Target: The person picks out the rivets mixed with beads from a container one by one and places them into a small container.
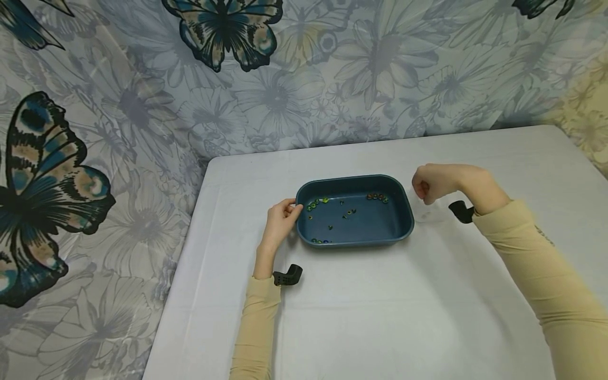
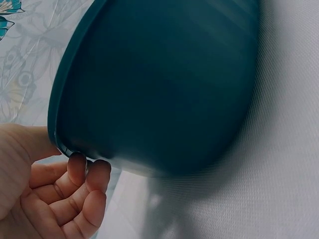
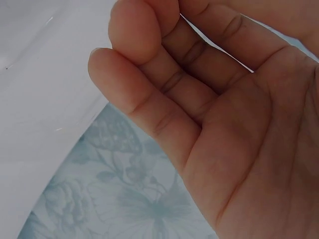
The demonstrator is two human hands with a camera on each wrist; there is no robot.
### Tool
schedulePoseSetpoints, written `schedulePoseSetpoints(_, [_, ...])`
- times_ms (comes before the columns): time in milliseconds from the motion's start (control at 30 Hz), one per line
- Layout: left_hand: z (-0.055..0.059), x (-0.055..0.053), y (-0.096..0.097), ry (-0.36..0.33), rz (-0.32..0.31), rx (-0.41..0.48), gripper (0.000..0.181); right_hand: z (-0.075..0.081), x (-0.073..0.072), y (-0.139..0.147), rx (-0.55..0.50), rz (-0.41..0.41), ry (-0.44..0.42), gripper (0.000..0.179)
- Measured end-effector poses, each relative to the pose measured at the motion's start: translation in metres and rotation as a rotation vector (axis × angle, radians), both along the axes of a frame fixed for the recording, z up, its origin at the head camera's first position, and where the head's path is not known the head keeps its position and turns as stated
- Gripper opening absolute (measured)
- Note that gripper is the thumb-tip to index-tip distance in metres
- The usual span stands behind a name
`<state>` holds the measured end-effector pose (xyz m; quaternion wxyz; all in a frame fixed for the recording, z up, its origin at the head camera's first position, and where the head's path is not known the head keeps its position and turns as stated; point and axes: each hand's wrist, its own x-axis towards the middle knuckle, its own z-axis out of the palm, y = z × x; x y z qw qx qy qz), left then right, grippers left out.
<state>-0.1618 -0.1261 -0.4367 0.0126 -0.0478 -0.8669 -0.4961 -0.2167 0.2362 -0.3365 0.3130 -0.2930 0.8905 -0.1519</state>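
Observation:
A dark blue rectangular tray [image 1: 361,244] with rounded corners sits on the table. Several small shiny beads [image 1: 312,205] lie inside it: green at the upper left, reddish-brown [image 1: 377,197] at the upper right, bluish-green [image 1: 321,241] along the near wall, others scattered mid-floor. My left hand [image 1: 280,221] pinches the tray's left rim between thumb and fingers; the left wrist view shows the tray's outer wall [image 2: 159,89] close up. Right of the tray, my right hand [image 1: 439,182] is held with curled fingers, above a faint clear object [image 1: 429,215]. Its thumb and index tips are out of the right wrist view, so anything between them is hidden.
A white cloth covers the table [image 1: 380,311]. Behind its far edge and along its left side hangs a grey floral fabric [image 1: 275,100] with large butterflies. Black cameras [image 1: 287,275] are strapped to both wrists.

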Motion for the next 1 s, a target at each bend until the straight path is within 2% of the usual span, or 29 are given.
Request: schedulePoseSetpoints(1000, [-0.002,-0.001,0.000,0.014,-0.001,-0.012,0.031,-0.004,0.001,0.014,0.004,-0.031,0.040,0.015])
